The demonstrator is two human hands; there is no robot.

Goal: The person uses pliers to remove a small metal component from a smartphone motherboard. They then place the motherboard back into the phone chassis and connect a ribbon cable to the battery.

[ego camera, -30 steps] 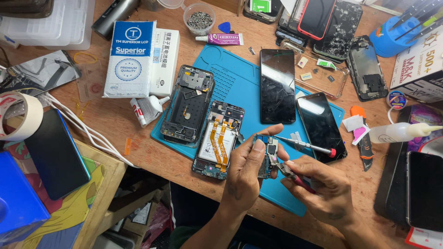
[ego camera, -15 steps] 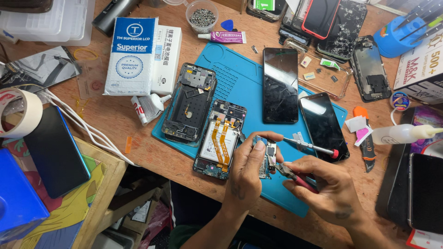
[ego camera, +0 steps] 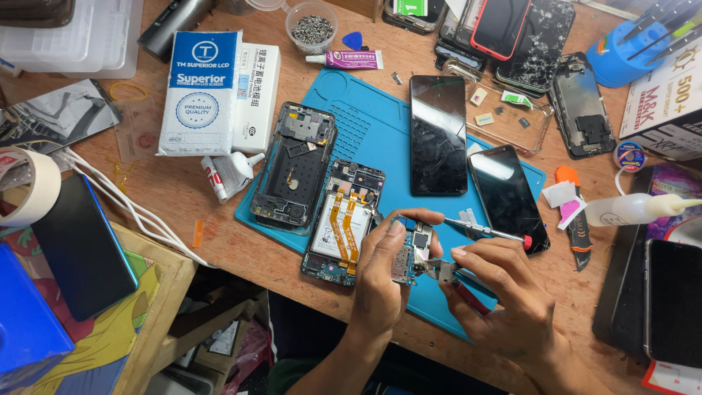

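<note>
My left hand point(ego camera: 384, 267) pinches a small phone circuit board point(ego camera: 411, 256) over the near edge of the blue work mat point(ego camera: 369, 132). My right hand point(ego camera: 501, 292) holds red-handled tweezers point(ego camera: 464, 289) whose tips touch the board. Just left of the board lies an opened phone point(ego camera: 342, 223) showing a battery and orange flex cables. An empty phone frame point(ego camera: 294, 164) lies further left on the mat. A thin screwdriver with a red end point(ego camera: 486, 231) rests beyond my fingers.
Two black phone screens point(ego camera: 437, 135) point(ego camera: 506, 196) lie on the mat's right. White parts boxes point(ego camera: 199, 91), a screw cup point(ego camera: 313, 29), a glue tube point(ego camera: 351, 60), a tape roll point(ego camera: 28, 186), a dark phone point(ego camera: 80, 245) and a squeeze bottle point(ego camera: 632, 210) surround it.
Both hands have stayed at the same spot over the mat's near edge; the fingers shifted slightly on the board and tweezers.
</note>
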